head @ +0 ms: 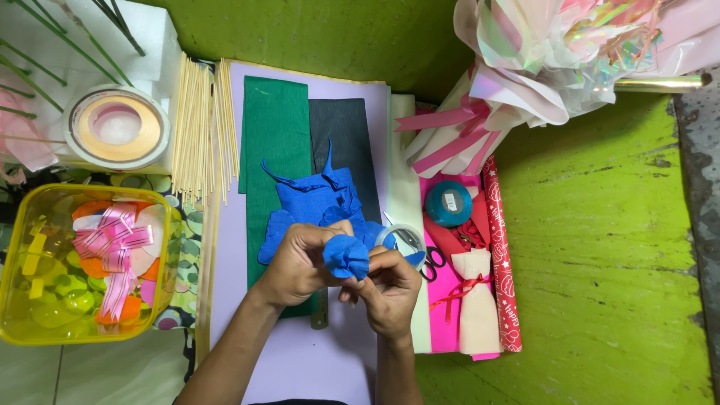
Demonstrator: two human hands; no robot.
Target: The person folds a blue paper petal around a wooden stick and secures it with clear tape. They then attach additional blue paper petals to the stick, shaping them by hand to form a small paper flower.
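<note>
Both hands pinch one blue paper rosette (346, 256): the left hand (298, 264) closes on it from nine o'clock, the right hand (388, 288) from five o'clock, fingertips pressed underneath. The ruffled face points toward twelve o'clock, above loose blue paper scraps (315, 202); a tape roll (401, 241) lies at three o'clock.

The blue flower (346, 256) between the hands is crinkled matt crepe paper, as are the loose blue pieces (315, 201) and the green sheet (274, 142) and dark grey sheet (346, 139) behind. The bundle of skewers (202, 127) looks like pale bare wood. The yellow tub (15, 225) is glossy see-through plastic. The bouquet wrap (555, 45) is shiny iridescent film. The green counter (600, 247) is painted, rough and chipped
</note>
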